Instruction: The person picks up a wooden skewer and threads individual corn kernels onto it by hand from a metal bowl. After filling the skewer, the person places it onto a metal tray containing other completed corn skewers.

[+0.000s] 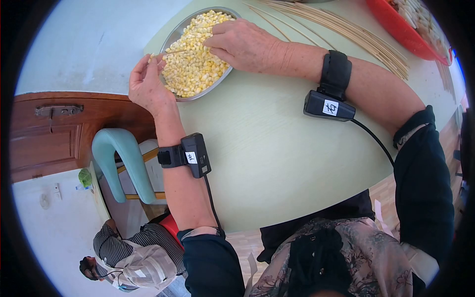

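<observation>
A metal bowl [231, 74] full of loose yellow and white corn kernels [195, 64] stands at the far edge of the table. At its left rim my left hand [151, 86] pinches a thin wooden skewer [175, 52], which points right across the kernels. A pale kernel shows by the left fingertips. Over the bowl's right side is my right hand [247, 44], its fingers curled and pressed together down at the corn. Whatever lies between those fingertips is hidden.
Many long wooden skewers [346, 32] lie in a bundle at the back right of the pale green table [277, 148]. Beside them stands a red basin [396, 24] with pale pieces. A teal-backed chair [126, 158] and a seated person [143, 252] are to the left.
</observation>
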The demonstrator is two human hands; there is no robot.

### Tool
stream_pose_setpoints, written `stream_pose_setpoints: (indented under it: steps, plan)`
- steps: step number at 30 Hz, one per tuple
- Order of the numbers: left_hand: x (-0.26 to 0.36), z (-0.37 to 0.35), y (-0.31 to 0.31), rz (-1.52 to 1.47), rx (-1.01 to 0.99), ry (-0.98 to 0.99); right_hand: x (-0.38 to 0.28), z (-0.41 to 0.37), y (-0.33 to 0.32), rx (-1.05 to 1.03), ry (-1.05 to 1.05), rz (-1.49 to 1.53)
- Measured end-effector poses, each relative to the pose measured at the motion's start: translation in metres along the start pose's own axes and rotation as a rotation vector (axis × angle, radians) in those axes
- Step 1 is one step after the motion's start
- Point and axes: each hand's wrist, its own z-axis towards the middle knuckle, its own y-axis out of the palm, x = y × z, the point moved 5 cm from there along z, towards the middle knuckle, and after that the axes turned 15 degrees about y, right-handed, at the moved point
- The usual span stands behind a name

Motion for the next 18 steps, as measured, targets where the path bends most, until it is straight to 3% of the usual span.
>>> stream_pose_setpoints:
  steps: [18]
  plan:
    - [0.013, -0.003, 0.003, 0.188, -0.05, 0.143, -0.001, -0.001, -0.001, -0.017, 0.007, -0.013]
